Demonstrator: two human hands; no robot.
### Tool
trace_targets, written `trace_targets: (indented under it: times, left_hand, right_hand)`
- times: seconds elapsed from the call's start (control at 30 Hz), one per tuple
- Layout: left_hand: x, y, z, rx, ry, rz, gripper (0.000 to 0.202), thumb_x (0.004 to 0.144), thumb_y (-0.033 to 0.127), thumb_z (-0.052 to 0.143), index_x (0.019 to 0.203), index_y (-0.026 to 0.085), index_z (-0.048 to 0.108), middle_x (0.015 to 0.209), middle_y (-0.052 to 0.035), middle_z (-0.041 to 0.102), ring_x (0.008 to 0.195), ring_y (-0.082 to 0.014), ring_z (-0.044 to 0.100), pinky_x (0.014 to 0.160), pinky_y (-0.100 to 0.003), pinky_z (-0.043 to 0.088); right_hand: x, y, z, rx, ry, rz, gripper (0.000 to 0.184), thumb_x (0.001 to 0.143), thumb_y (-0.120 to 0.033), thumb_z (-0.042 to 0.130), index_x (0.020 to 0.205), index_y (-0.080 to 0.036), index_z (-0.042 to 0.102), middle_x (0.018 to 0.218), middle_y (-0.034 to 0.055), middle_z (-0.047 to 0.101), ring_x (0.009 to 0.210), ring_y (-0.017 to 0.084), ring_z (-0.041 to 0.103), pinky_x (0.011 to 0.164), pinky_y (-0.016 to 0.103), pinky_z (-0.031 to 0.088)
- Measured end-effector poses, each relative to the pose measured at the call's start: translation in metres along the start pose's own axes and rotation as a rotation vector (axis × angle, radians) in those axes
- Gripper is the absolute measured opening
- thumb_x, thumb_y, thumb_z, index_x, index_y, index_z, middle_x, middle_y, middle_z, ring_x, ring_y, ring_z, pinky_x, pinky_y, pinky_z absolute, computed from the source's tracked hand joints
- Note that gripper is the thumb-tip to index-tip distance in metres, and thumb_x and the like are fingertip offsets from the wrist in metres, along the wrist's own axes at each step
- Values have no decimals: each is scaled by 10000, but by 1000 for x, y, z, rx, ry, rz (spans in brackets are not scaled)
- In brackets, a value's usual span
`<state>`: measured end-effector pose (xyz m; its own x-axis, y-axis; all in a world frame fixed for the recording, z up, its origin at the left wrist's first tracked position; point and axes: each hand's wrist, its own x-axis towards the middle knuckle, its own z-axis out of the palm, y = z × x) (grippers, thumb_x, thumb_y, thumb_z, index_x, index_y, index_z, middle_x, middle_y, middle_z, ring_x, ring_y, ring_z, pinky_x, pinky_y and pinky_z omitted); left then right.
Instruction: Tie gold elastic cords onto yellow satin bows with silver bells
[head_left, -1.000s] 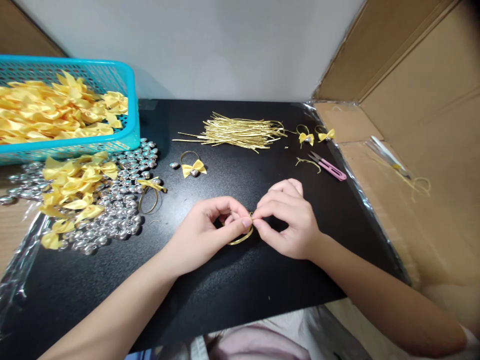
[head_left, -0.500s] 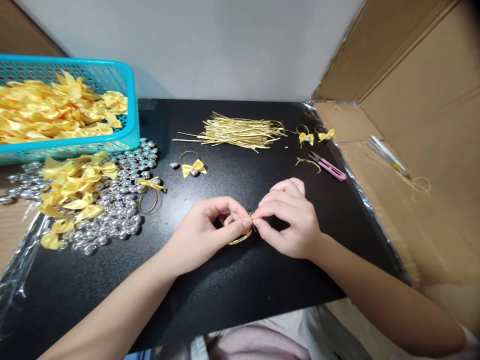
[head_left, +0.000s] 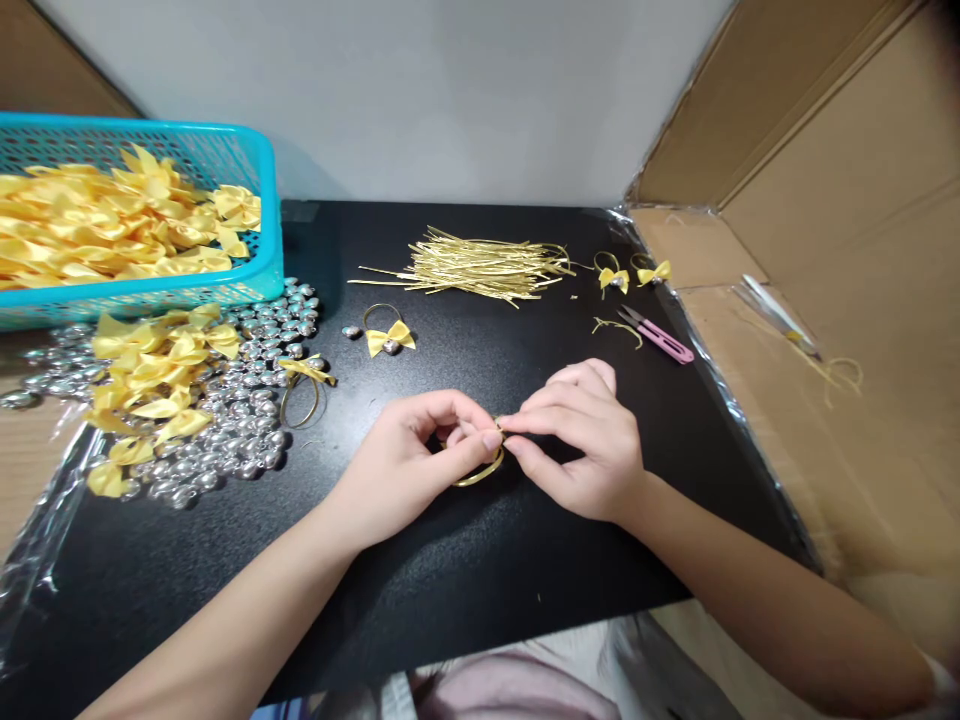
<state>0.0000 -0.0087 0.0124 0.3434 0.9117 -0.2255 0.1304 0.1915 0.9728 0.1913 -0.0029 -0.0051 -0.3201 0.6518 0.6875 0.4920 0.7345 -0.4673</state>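
Observation:
Over the front middle of the black table [head_left: 420, 610], my left hand [head_left: 427, 455] pinches a loop of gold cord [head_left: 480, 476] between thumb and forefinger. My right hand [head_left: 581, 440] meets it from the right, its thumb and forefinger closed on the cord where the ends come together. The fingertips of both hands nearly touch and hide most of that spot. Behind them lies a finished-looking cord loop with a yellow bow [head_left: 391, 339] and a silver bead [head_left: 391, 348]. A second bow loop [head_left: 301, 395] rests farther left.
A turquoise basket [head_left: 274, 215] of yellow bows stands at the back left. Before it lie loose bows [head_left: 172, 365] and silver beads [head_left: 247, 440]. Gold cords [head_left: 487, 265] lie at the back, pink thread snips [head_left: 660, 338] and two bow loops [head_left: 615, 280] to the right. Cardboard [head_left: 840, 300] borders the right side.
My right fingertips have shifted slightly at the cord ends, and less of the ends shows between my hands. My left hand keeps its pinch; the view has drifted a little.

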Motion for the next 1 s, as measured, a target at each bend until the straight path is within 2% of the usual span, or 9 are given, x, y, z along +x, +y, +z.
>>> trace_targets:
  times: [0.17,0.33,0.6,0.83,1.0]
  left_hand:
    - [0,1,1,-39,19,25,179,796,285,710,709,148,637,617,20,580,561,-88,454,534,-202,354]
    - [0,-1,0,-10,10,28,188,807,301,699,712,147,647,607,18,566,568,-92,439,544,-207,349]
    - [-2,-4,-2,-9,-11,24,195,832,319,694,745,150,651,639,19,575,586,-90,444,553,-205,347]
    - [-1,-2,0,-40,-24,12,203,833,311,694,729,145,639,629,25,575,572,-79,444,545,-191,346]
    - [-1,-1,1,-72,-33,6,189,817,287,700,715,142,635,638,22,593,579,-78,469,547,-181,363]
  right_hand:
    - [0,-1,0,39,-39,54,41,848,-207,668,846,-223,706,747,-15,718,745,152,614,793,376,385]
    - [-1,-1,0,79,-133,126,125,914,-203,585,882,-217,706,809,1,725,797,158,607,820,379,379]
    - [0,-3,-1,159,-141,142,115,883,-191,610,769,-200,621,768,-8,688,768,149,587,819,372,372]
    - [1,-1,-3,437,-212,220,119,876,-155,542,764,-196,542,797,4,633,803,145,574,816,344,408]
    - [2,2,-4,604,-306,306,128,898,-191,524,771,-205,513,847,8,612,857,155,550,849,337,403]
